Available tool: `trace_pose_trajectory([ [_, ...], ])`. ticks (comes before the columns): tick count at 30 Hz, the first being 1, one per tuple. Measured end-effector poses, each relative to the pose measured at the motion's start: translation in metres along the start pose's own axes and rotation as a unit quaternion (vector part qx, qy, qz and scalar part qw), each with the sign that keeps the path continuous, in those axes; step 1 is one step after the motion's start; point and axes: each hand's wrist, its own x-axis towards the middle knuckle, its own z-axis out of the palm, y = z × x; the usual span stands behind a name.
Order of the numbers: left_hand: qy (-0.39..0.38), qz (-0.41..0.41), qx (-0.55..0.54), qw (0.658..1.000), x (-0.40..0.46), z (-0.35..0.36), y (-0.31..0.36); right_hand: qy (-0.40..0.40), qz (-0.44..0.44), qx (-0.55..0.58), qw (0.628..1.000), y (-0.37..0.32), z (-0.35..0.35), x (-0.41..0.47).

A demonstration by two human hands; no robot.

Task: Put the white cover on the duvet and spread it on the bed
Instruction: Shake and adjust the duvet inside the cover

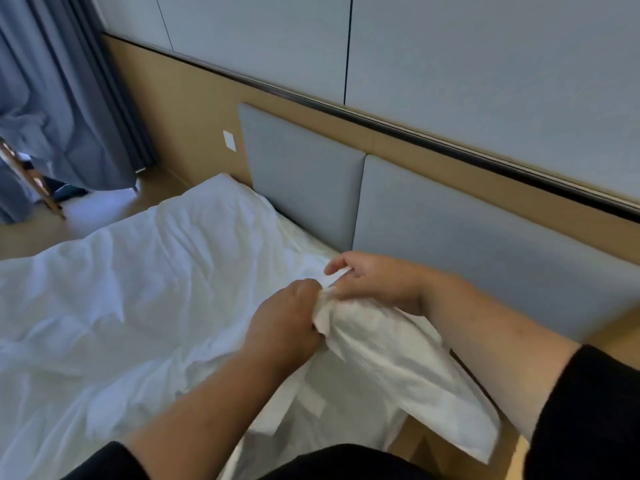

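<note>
The white duvet in its white cover (114, 306) lies rumpled across the bed, reaching to the far corner by the headboard. At the near corner, my left hand (284, 320) grips a bunched fold of the white cover (367, 348), fingers curled round the cloth. My right hand (374, 282) sits just beyond it, holding the same bunch with thumb and lower fingers while the index finger points out to the left. The gathered corner hangs off the bed's side toward me. The sheet under the duvet shows as a narrow strip (304, 237) along the headboard.
A grey padded headboard (450, 216) in two panels runs behind the bed on a wood-panelled wall (194, 112). Blue-grey curtains (69, 109) hang at the far left beside a wooden chair (31, 181). Wood floor (34, 233) lies past the bed's far side.
</note>
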Motion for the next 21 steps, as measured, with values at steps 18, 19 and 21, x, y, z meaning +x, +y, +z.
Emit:
trace_pose_trajectory([
  [18,-0.258,-0.326,-0.256,0.872,0.059,0.016,0.022,0.012,-0.073,0.069,0.995,0.097,-0.089,0.110],
  [19,-0.228,-0.325,-0.263,0.879,0.055,0.015,0.020,-0.018,-0.056,0.054,0.997,0.092,-0.089,0.118],
  [21,-0.147,-0.293,-0.206,0.922,0.044,0.014,0.011,-0.033,-0.047,0.051,0.997,0.081,-0.085,0.129],
])
